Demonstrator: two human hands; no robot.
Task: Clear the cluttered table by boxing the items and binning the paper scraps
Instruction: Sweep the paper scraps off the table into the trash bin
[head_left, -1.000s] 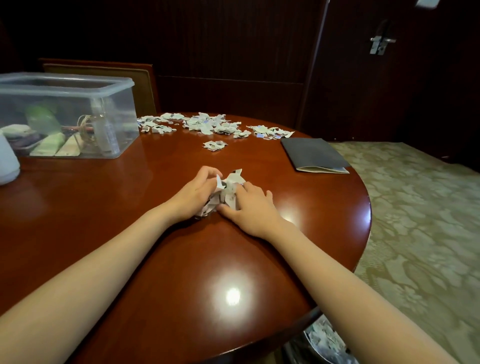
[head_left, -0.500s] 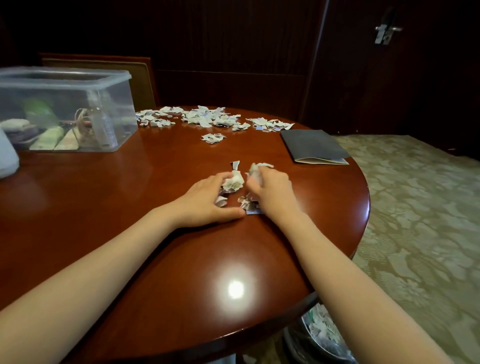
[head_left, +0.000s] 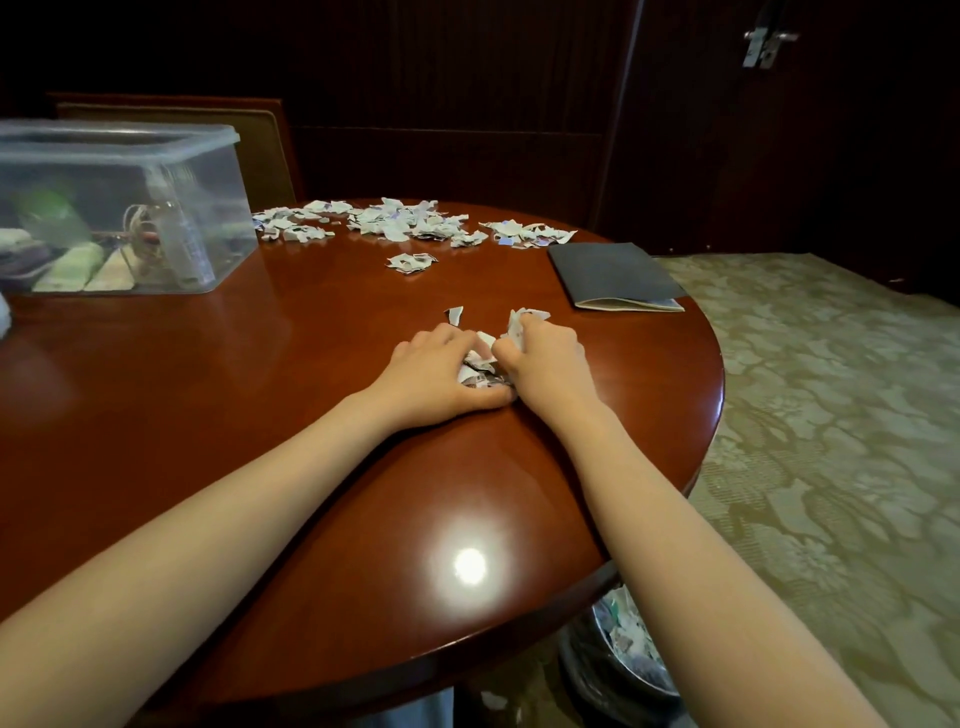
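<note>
On the round wooden table (head_left: 260, 426), my left hand (head_left: 434, 371) and my right hand (head_left: 550, 358) press together around a small heap of paper scraps (head_left: 480, 366). The right hand's fingers are closed on some scraps, which poke out above them. The left hand cups the heap from the left. One loose scrap (head_left: 454, 313) lies just beyond the hands. A wide scatter of paper scraps (head_left: 400, 226) covers the far edge, with a small cluster (head_left: 410, 261) nearer. A clear plastic box (head_left: 119, 208) with items inside stands at the left.
A dark notebook (head_left: 613, 275) lies at the table's right side. A bin (head_left: 623, 649) holding paper scraps stands on the floor below the table's near right edge. A chair back (head_left: 265, 150) rises behind the box. Patterned carpet (head_left: 831, 415) lies to the right.
The hands split the heap apart half a second ago, then closed together on it again. The heap now sits a little farther from me than one second ago.
</note>
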